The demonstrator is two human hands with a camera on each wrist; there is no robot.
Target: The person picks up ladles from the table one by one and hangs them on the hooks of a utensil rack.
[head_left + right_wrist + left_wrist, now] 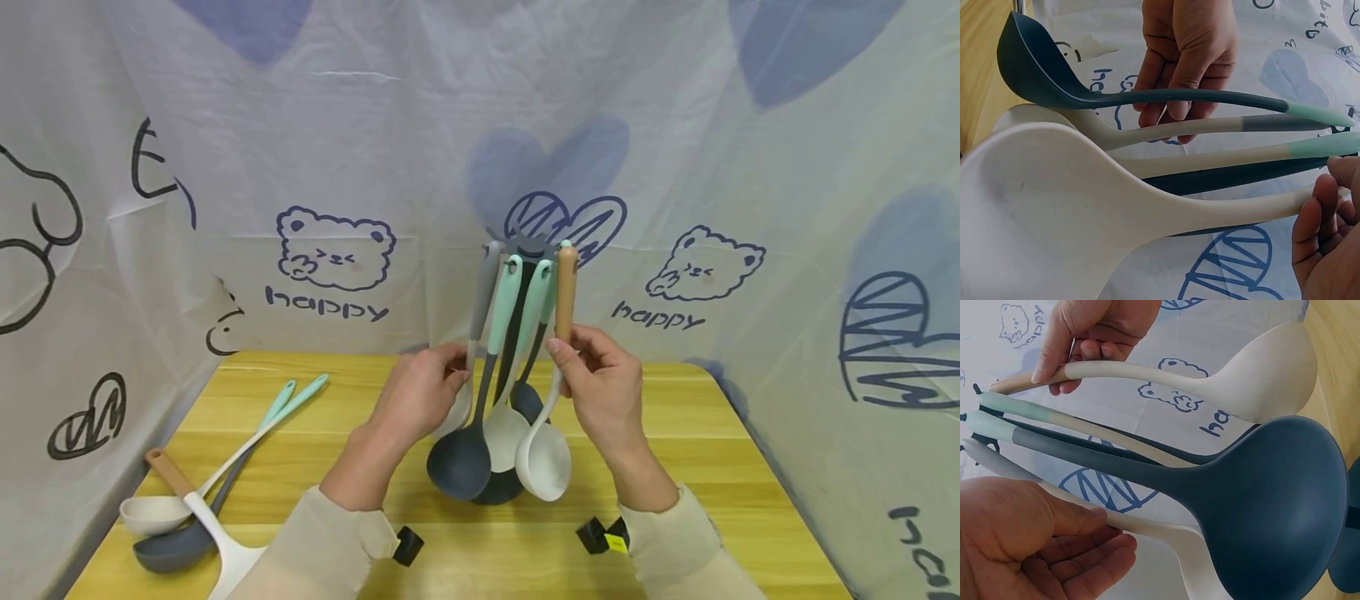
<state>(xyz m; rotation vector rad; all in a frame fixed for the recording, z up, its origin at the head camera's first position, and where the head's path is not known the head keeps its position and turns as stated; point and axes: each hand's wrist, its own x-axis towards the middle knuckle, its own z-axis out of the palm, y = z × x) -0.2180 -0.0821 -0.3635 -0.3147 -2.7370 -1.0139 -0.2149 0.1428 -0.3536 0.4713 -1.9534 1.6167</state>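
Utensil stand point(519, 312) on table point(660, 467), ladles point(459, 467) hanging round it; loose utensils point(176, 552) at left; cloth point(420, 125) behind.

Place is looking like a small screened-off table nook; whether it is sitting in a home, shop or lab, cannot tell. Pale cloth point(420, 108) is hanging behind the table point(675, 475) and along both sides, creasing in spots and hiding the room beyond. The cloth is showing bear drawings point(335, 248), blue hearts point(551, 158) and the word "happy" point(327, 305), so the nook is coming across as homely. Tabletop is showing yellowish wood grain. Kitchen ladles point(459, 462) are hanging from a dark stand point(531, 246), loose utensils point(174, 553) are lying at left; these are adding a kitchen touch.
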